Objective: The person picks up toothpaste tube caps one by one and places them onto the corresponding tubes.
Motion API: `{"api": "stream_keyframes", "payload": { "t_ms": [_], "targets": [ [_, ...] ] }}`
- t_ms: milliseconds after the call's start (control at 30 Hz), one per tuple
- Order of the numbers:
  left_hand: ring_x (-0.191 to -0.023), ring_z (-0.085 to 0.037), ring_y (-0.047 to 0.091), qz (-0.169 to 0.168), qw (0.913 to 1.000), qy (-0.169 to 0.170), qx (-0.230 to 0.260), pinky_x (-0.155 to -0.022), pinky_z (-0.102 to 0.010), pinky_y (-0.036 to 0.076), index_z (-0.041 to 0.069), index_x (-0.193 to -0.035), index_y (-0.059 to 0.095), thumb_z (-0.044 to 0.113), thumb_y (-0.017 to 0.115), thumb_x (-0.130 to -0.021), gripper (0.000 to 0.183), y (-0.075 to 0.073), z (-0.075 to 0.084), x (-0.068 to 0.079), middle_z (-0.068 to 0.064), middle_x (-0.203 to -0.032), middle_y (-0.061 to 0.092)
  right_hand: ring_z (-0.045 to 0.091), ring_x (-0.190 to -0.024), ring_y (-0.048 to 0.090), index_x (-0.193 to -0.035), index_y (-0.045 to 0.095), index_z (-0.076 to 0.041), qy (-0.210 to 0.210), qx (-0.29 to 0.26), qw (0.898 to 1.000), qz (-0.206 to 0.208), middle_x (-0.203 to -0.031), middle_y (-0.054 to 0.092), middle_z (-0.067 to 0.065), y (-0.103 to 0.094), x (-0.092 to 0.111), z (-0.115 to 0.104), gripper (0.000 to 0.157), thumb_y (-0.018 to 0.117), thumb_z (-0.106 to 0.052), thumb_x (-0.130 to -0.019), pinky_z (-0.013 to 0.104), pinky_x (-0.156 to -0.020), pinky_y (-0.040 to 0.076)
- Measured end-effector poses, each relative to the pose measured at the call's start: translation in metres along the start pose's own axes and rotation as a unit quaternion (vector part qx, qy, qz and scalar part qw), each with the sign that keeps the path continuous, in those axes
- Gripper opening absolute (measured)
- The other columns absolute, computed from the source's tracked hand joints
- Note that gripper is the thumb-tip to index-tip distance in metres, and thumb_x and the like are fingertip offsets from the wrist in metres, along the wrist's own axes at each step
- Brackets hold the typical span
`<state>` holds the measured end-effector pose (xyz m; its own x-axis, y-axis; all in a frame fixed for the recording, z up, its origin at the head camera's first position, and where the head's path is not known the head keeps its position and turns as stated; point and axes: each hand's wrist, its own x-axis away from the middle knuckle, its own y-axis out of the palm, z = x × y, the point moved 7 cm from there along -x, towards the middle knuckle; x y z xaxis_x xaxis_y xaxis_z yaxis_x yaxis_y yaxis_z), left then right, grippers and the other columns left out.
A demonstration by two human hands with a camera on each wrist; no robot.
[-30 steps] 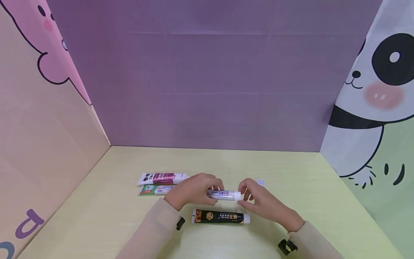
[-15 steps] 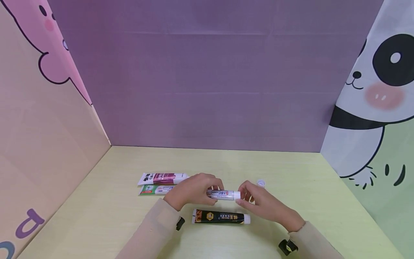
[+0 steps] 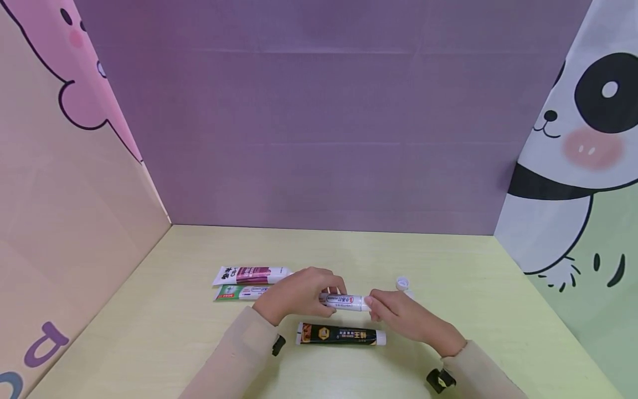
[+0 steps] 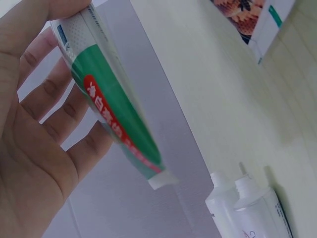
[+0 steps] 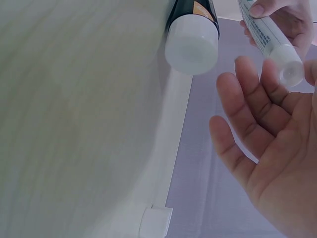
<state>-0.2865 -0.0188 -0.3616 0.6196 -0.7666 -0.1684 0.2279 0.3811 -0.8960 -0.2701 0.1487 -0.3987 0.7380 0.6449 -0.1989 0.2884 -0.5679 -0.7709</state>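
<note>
Left hand (image 3: 301, 293) holds toothpaste tube (image 3: 344, 302); right hand (image 3: 411, 317) pinches cap (image 5: 291, 73). Advise steady, light grip, no squeezing; turn cap in line with tube.

In the head view, the left hand (image 3: 302, 293) hid the tail of the held tube (image 3: 344, 301) and the front ends of the purple tube (image 3: 254, 275) and green tube (image 3: 243, 292) beside it; the right hand (image 3: 411, 318) covered part of the cap (image 3: 364, 307).

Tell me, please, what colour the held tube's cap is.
The cap is white, showing best in the right wrist view.
</note>
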Motion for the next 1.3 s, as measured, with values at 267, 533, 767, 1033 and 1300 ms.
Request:
{"api": "stream_keyframes", "payload": {
  "t_ms": [267, 533, 767, 1033, 1300],
  "targets": [
    [-0.076, -0.004, 0.056, 0.001, 1.0000, -0.005, 0.003, -0.068, -0.019, 0.049, 0.020, -0.104, 0.072, 0.011, 0.081, -0.081, 0.027, -0.0002, -0.0015, 0.0004, 0.012, -0.091, 0.063, 0.011, -0.072, 0.058, -0.092, 0.064, -0.011, 0.013, -0.010, 1.000, 0.001, -0.079, 0.064, -0.001, -0.0023, 0.0013, 0.0020, 0.032, 0.040, -0.025, -0.110, 0.028, -0.065, 0.049],
    [-0.076, -0.005, 0.057, 0.000, 0.9999, -0.012, 0.004, -0.069, -0.020, 0.050, 0.022, -0.105, 0.072, 0.012, 0.081, -0.081, 0.027, 0.0005, -0.0033, 0.0015, 0.013, -0.093, 0.063, 0.010, -0.082, 0.060, -0.119, 0.054, -0.018, 0.027, -0.027, 0.999, 0.013, -0.092, 0.064, -0.005, -0.0058, 0.0029, 0.0012, 0.029, 0.064, -0.036, -0.099, 0.031, -0.074, 0.049],
    [-0.077, -0.004, 0.057, 0.001, 0.9999, -0.012, 0.001, -0.069, -0.020, 0.049, 0.022, -0.105, 0.072, 0.012, 0.080, -0.081, 0.027, 0.0001, -0.0031, 0.0014, 0.013, -0.093, 0.063, 0.008, -0.080, 0.060, -0.114, 0.051, -0.016, 0.006, -0.015, 0.999, 0.031, -0.089, 0.062, -0.010, -0.0080, 0.0018, -0.0041, 0.035, 0.075, -0.027, -0.091, 0.028, -0.067, 0.050],
    [-0.076, -0.005, 0.057, 0.000, 0.9999, -0.012, 0.009, -0.068, -0.020, 0.050, 0.021, -0.105, 0.072, 0.011, 0.080, -0.082, 0.027, 0.0007, -0.0029, 0.0015, 0.013, -0.093, 0.063, 0.005, -0.072, 0.057, -0.110, 0.052, -0.016, -0.007, 0.005, 0.999, 0.037, -0.081, 0.060, -0.013, -0.0090, 0.0016, -0.0063, 0.027, 0.073, -0.023, -0.093, 0.023, -0.057, 0.046],
    [-0.075, -0.005, 0.056, 0.005, 0.9999, 0.003, 0.011, -0.067, -0.019, 0.050, 0.019, -0.105, 0.071, 0.010, 0.079, -0.082, 0.026, -0.0002, -0.0014, 0.0002, 0.011, -0.093, 0.063, 0.006, -0.069, 0.052, -0.113, 0.050, -0.014, -0.001, 0.003, 1.000, 0.022, -0.083, 0.061, -0.008, -0.0068, 0.0020, -0.0054, 0.024, 0.063, -0.029, -0.100, 0.023, -0.057, 0.044]
  ]
}}
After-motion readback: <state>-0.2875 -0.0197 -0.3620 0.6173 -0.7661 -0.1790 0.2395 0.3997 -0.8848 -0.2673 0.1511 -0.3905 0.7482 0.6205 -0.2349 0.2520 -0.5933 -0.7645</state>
